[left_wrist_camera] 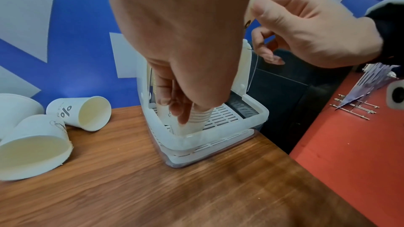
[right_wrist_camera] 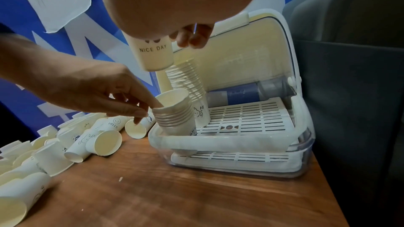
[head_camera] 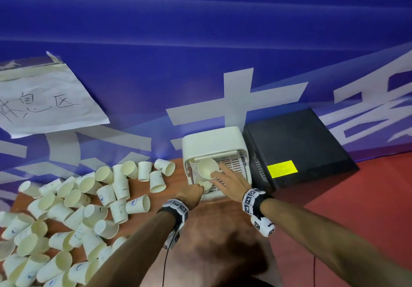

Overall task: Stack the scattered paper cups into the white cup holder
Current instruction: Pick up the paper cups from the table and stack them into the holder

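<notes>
head: right hand (head_camera: pixel 231 181) holds a cup (head_camera: pixel 208 168) over the holder (head_camera: pixel 214 140) | right wrist — fingers curl round that "NICE DAY" cup; left hand (right_wrist_camera: pixel 98 89) fingertips pinch the short stack (right_wrist_camera: pixel 174 115) standing in the holder | head only — loose cups (head_camera: pixel 66 215) heaped on the table (head_camera: pixel 211 242)

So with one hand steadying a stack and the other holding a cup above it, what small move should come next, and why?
Probably lower the white "NICE DAY" paper cup in the right hand into the open-topped short stack of nested paper cups, which the left hand steadies in the white slotted cup holder. The cup hangs base-down just above it.
</notes>
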Demonstrator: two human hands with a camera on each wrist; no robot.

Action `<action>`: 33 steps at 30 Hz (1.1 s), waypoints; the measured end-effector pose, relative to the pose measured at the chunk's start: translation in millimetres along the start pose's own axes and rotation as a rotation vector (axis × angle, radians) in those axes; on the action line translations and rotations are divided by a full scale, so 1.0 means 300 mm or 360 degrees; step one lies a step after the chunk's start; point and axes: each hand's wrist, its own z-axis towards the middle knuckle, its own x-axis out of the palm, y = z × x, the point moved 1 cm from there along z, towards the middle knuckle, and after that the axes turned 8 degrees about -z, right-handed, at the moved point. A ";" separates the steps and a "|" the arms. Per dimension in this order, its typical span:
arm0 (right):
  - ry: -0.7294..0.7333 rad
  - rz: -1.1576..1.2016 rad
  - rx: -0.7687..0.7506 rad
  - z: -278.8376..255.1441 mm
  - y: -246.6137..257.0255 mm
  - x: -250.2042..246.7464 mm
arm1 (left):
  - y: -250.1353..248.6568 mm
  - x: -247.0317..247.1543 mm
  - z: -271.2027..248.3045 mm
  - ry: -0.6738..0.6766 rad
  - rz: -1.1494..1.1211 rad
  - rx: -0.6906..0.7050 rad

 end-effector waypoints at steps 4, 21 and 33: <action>0.0247 -0.0068 -0.0101 0.023 0.009 0.017 | 0.037 0.053 0.010 0.0024 -0.0128 0.0014; 0.0776 -0.0470 -0.0097 0.084 0.015 0.189 | 0.164 0.104 -0.109 -0.0119 -0.0227 0.0040; 0.1040 -0.0401 0.0111 0.073 0.048 0.224 | 0.181 0.137 -0.080 -0.0011 -0.0188 0.0057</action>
